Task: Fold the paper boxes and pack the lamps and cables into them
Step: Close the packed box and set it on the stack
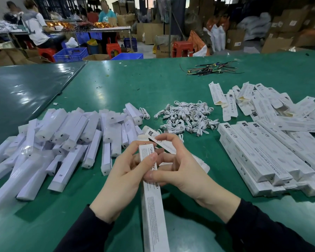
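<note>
Both hands, left hand (122, 180) and right hand (178, 168), fingers curled tight around one long paper box (153, 206).

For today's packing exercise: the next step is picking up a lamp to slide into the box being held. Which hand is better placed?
Left. The left hand is next to the lamps piled on that side, while the right hand already grips the box and would have to cross over.

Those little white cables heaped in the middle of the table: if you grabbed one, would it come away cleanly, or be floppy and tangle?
Probably floppy: the white cables lie in loose coils, not straight. One would likely snag neighbours, since their loops overlap in the heap. They look light and unlikely to roll.
</note>
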Tool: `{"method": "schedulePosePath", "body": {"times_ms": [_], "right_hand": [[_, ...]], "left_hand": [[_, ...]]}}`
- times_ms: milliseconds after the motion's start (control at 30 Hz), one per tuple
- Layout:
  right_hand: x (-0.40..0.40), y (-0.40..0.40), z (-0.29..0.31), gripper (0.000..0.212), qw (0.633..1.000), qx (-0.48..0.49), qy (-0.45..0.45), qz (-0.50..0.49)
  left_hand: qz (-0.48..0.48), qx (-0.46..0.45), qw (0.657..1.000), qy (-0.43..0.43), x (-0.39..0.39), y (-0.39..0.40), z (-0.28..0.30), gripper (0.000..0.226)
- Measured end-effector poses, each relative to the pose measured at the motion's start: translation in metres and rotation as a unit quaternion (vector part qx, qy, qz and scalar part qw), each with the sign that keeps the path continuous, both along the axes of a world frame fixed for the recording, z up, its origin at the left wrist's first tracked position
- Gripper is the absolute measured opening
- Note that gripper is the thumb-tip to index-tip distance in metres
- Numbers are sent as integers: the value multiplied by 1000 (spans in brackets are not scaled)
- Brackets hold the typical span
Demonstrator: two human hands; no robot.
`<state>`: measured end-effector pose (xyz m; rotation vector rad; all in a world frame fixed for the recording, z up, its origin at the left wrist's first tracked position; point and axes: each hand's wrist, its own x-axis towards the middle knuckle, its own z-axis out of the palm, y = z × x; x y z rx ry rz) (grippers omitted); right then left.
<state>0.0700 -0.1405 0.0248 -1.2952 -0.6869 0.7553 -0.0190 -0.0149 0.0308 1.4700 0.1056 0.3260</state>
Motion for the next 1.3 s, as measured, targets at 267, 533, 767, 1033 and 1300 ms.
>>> {"method": "schedulePosePath", "body": {"times_ms": [267,533,767,1033,1300], "right_hand": [[1,-1,-3,88,1000,-10,15,1],[4,-3,-2,93,999,-7,31,-24],[2,-2,-3,75,998,-62,7,-28],[15,-1,7,33,989,-77,85,-89],[10,-2,6,25,991,-71,96,-60]], "left_hand": [[41,62,997,4,0,4,-1,25],[103,9,995,0,-1,0,0,29],[116,-11,993,23,0,1,-2,37],[-38,-56,995,67,-5,-11,8,28],[-8,-44,995,85,-4,-12,5,17]]}}
